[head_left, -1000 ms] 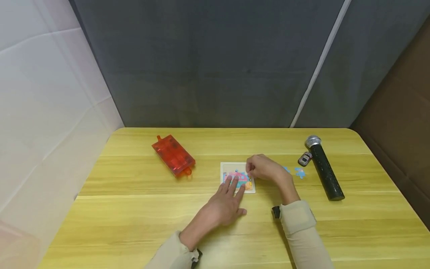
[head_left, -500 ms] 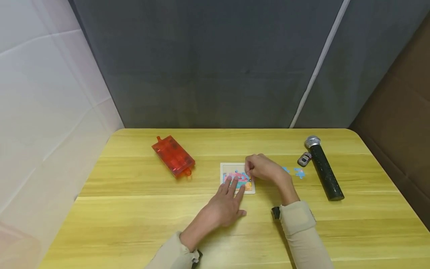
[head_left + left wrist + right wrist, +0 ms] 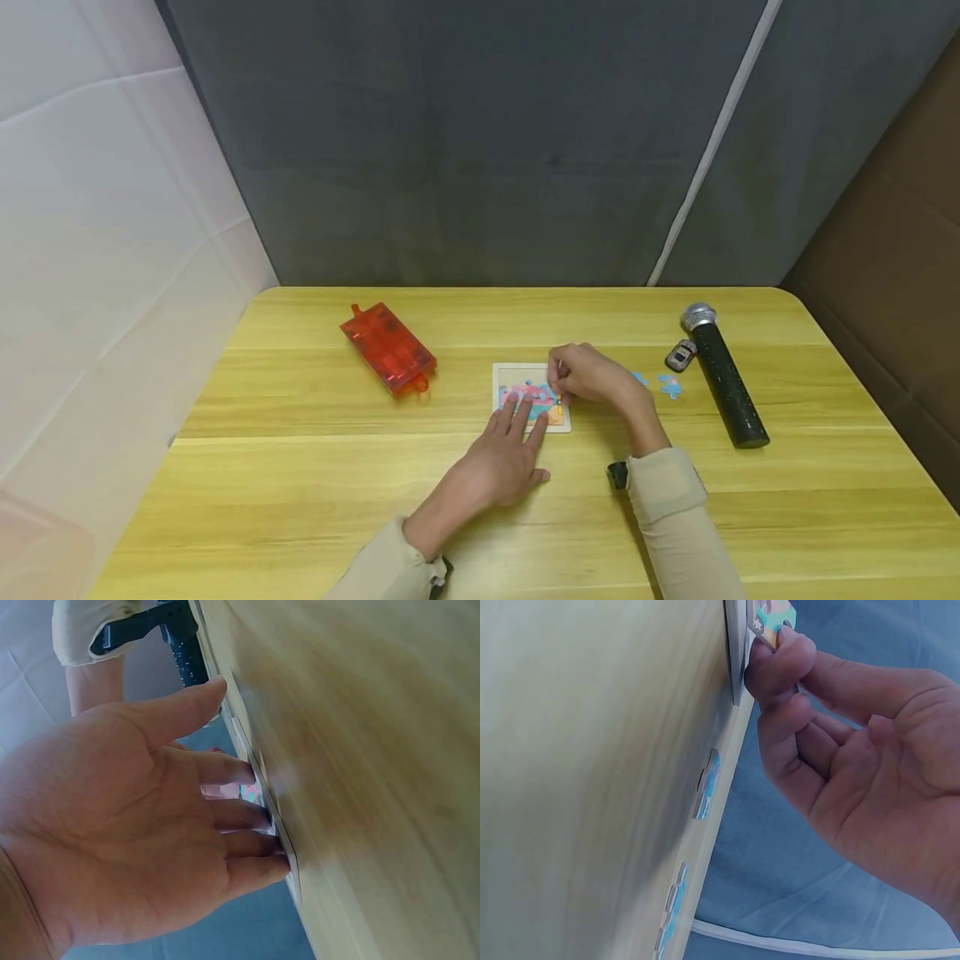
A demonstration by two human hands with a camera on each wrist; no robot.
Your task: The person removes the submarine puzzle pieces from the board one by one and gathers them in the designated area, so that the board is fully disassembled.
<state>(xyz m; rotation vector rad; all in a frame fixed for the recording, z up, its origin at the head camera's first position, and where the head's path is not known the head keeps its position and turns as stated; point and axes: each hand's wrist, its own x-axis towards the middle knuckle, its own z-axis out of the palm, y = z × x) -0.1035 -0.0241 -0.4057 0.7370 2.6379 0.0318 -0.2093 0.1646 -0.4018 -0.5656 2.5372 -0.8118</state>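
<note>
A small jigsaw puzzle in a pale frame (image 3: 496, 385) lies mid-table, its lower part filled with pink, blue and orange pieces. My left hand (image 3: 501, 462) rests on the frame's near part with fingers straight and spread; in the left wrist view, fingertips touch the thin board (image 3: 289, 855). At the frame's right side, my right hand (image 3: 596, 375) pinches a jigsaw piece (image 3: 778, 613) between thumb and index finger. That piece, turquoise and orange, is tilted in the right wrist view; in the head view my fingers hide most of it.
Loose blue jigsaw pieces (image 3: 670, 386) lie right of my right hand. Beyond them are a toy car (image 3: 681, 355) and a black microphone (image 3: 726, 379) with a silver head. A red translucent case (image 3: 387, 347) lies at the left. Grey cloth stands behind the table.
Both hands stay almost in place. The right fingers shift only slightly at the frame's right side, still pinching the jigsaw piece.
</note>
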